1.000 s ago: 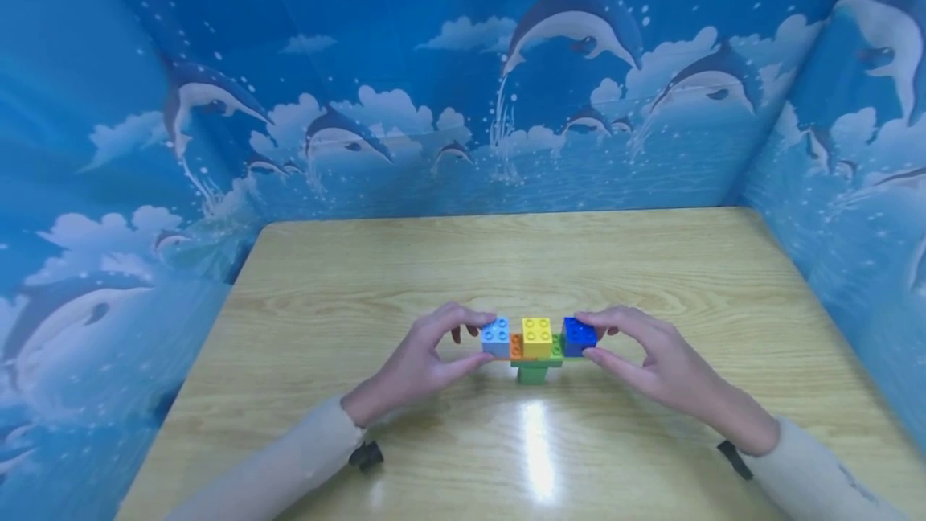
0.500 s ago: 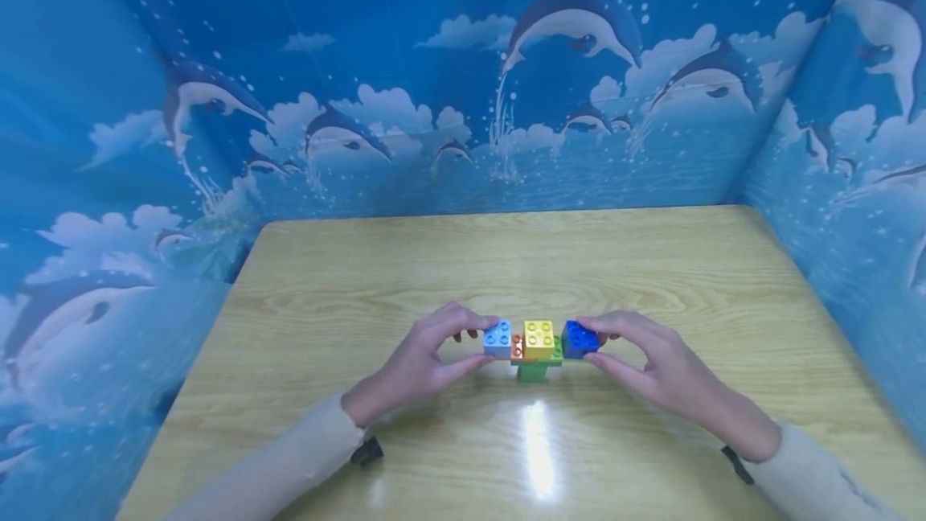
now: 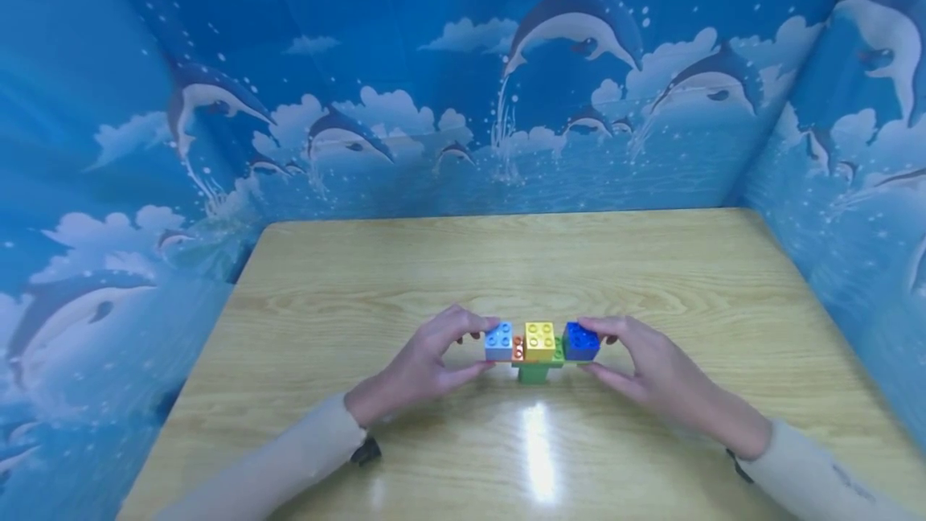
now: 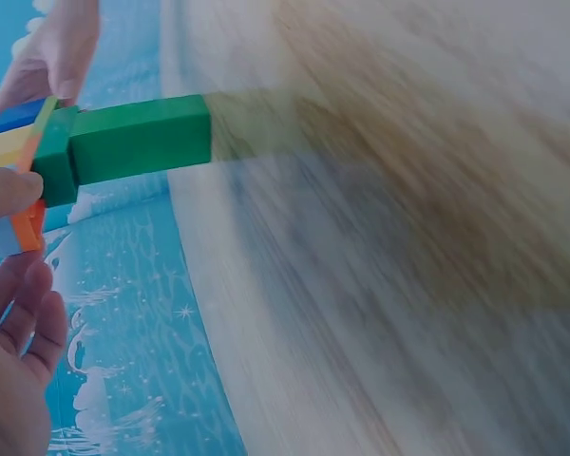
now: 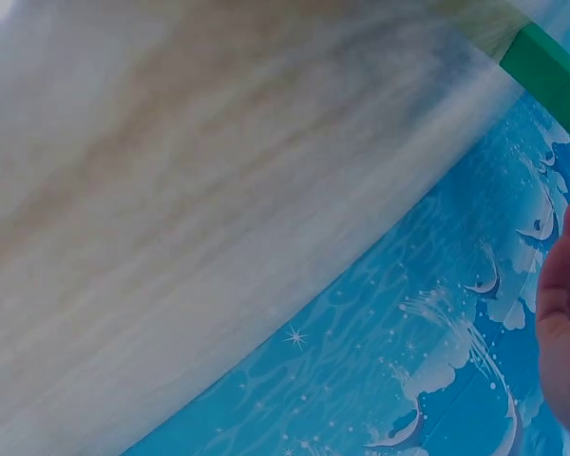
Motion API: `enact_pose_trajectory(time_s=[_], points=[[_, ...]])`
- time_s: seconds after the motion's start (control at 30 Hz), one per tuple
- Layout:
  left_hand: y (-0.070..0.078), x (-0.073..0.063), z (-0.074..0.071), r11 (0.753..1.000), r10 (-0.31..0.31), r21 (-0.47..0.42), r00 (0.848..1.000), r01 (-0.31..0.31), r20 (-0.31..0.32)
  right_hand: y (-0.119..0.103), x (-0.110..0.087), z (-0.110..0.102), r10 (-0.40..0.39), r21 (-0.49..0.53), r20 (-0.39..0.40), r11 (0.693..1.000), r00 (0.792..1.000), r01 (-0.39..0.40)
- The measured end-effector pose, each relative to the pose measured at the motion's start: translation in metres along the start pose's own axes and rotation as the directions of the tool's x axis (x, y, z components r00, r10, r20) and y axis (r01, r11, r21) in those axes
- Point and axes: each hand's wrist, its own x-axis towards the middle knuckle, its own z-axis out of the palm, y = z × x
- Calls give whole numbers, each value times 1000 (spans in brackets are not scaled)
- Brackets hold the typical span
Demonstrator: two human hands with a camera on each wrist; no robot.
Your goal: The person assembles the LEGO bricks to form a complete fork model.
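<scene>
A toy brick build stands upright on the table, its green brick column (image 3: 533, 375) at the bottom. Across the top run an orange plate (image 3: 518, 349) and a light green plate (image 3: 559, 350). They carry a light blue brick (image 3: 498, 346), a yellow brick (image 3: 539, 342) and a dark blue brick (image 3: 581, 344). My left hand (image 3: 432, 352) pinches the light blue end between thumb and forefinger. On the opposite side, my right hand (image 3: 661, 372) has its forefinger on the dark blue brick and its thumb at the lower front edge. Only part of that hand shows in the right wrist view.
The build and both hands are over the middle of a wood-grain table (image 3: 405, 264). Blue dolphin-print cloth (image 3: 448, 103) rises behind it and on both sides. Bright light reflects off the tabletop in front of the build.
My right thumb has slid slightly left and down along the front of the dark blue end. The build has shifted very slightly right; my left hand keeps its pinch.
</scene>
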Motion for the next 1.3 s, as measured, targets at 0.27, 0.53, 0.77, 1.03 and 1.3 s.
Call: enact_pose_trajectory(time_s=[0.27,0.53,0.77,1.03,1.3], points=[[-13,1,-3,979,167,115,986,-166,1,4,7,-3,5,79,3,997,1000,-5],[-20,3,-5,1000,15,-11,1000,-15,-25,1,11,-5,233,194,66,951,970,-241],[-21,4,-6,991,-110,-84,993,106,-40,3,21,0,266,274,35,924,963,-266],[-23,7,-6,953,-268,-155,963,260,-30,8,28,7,282,251,35,926,959,-282],[-33,12,-8,956,-274,-114,961,270,-21,21,34,10,258,258,64,929,964,-265]])
